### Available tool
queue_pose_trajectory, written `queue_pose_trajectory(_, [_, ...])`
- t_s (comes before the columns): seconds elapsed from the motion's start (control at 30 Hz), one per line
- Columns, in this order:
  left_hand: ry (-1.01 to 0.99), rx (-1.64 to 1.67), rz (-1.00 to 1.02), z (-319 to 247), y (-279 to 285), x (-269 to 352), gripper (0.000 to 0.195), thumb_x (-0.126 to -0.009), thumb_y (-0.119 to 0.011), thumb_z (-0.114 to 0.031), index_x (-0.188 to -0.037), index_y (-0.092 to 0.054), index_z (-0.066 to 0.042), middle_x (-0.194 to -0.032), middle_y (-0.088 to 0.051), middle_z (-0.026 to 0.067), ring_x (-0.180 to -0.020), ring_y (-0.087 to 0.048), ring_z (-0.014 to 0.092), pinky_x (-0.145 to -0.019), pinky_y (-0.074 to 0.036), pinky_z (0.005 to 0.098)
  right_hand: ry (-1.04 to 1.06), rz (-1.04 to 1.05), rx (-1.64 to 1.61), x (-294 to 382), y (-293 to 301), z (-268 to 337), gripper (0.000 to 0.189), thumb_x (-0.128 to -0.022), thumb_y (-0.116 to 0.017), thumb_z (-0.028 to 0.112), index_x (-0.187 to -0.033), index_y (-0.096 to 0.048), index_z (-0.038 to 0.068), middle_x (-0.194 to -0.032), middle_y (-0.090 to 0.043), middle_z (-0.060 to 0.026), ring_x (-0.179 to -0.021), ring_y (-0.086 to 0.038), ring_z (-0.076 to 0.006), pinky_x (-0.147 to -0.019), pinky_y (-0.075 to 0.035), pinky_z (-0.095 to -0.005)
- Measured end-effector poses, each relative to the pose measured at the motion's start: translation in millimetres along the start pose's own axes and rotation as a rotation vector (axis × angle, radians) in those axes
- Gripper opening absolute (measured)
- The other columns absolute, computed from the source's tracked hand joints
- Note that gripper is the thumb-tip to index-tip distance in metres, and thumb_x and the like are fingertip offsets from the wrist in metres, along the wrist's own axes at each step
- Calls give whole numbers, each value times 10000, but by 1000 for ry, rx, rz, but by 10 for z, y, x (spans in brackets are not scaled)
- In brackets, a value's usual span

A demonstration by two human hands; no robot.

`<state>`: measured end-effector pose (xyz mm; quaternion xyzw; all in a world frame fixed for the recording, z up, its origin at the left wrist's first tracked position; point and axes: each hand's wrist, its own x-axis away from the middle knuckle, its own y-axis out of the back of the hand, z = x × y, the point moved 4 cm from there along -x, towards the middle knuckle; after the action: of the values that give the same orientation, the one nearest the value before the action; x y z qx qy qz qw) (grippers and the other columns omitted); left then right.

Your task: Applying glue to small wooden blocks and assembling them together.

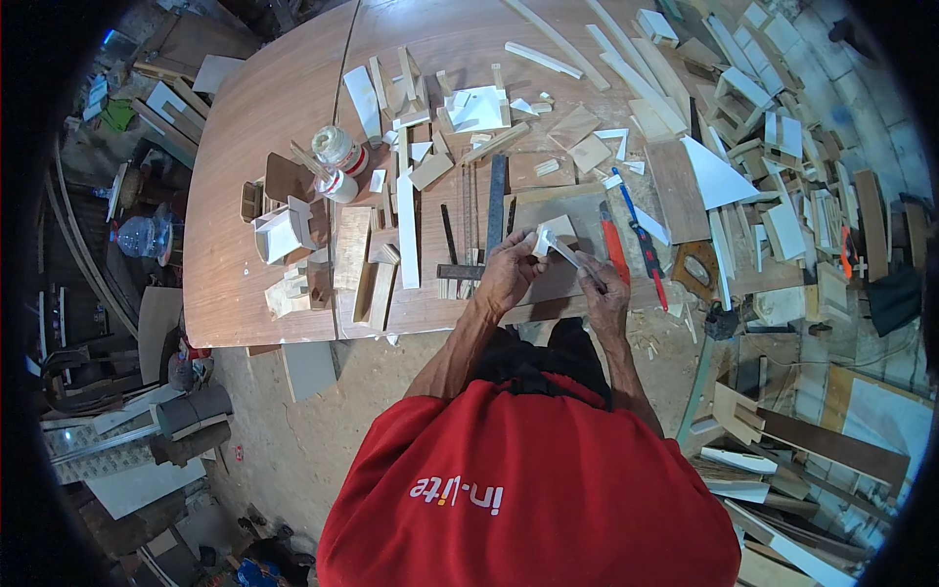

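My left hand [510, 270] is closed on a small pale wood piece [543, 241], held up over a grey board [565, 213] at the table's near edge. With my right hand [605, 287] I hold a thin, light-coloured strip [563, 251], whose far end meets the small piece. Whether the strip is a tool or a stick I cannot tell. A flat square of wood lies just behind my hands. Right of them is a red handsaw [615, 242], beside a blue and red tool [645, 246]. A steel ruler [496, 205] lies beyond my left hand.
Two white glue jars [337, 185], one holding sticks, stand left on the wooden table [249, 132]. Small box-like wooden assemblies [282, 231] sit near them. Offcuts and long strips [543, 60] cover the far side. Piled wood pieces [785, 220] crowd the right, with more boards on the floor.
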<state>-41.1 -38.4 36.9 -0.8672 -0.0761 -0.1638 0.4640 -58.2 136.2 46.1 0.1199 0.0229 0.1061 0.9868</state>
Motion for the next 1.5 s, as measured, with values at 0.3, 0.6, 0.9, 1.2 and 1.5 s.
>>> queue_pose_trajectory(0.3, [38,-35,-44,32,58,10,235,-961,-464,-142,-1136,-515,5,-955,-576,68,-762,-539,144,-687,-473,270,53,-39,102,-49,32,13,283,-853,-613,61,-1133,-652,60,-831,-572,-65,-746,-542,-149,-651,-434,-285])
queue_pose_trajectory(0.6, [54,-56,-30,61,117,-29,236,-948,-494,-139,-1156,-531,-32,-972,-596,62,-798,-569,151,-718,-479,280,-78,-13,51,-94,111,119,269,-886,-582,96,-1143,-647,51,-783,-537,-28,-711,-484,-123,-648,-411,-261])
queue_pose_trajectory(0.9, [33,-43,-107,48,131,-56,180,-937,-514,-108,-1099,-552,-39,-926,-613,61,-751,-607,158,-686,-499,289,-187,16,-34,-72,96,49,255,-886,-594,125,-1117,-653,32,-743,-536,-5,-691,-479,-96,-633,-413,-243])
queue_pose_trajectory(1.2, [-3,-190,-131,28,141,-62,216,-946,-492,-116,-1144,-545,-45,-1022,-615,54,-867,-590,148,-756,-477,301,-7,-1,108,-109,68,30,263,-861,-609,72,-1114,-649,13,-903,-611,-57,-792,-565,-113,-713,-459,-248])
queue_pose_trajectory(1.5, [-56,-93,-135,30,258,-125,174,-931,-491,-43,-1095,-550,-43,-1042,-619,76,-886,-613,172,-748,-542,304,-98,77,111,-63,140,159,250,-831,-606,79,-1068,-661,21,-977,-646,-143,-868,-634,-226,-764,-502,-323])
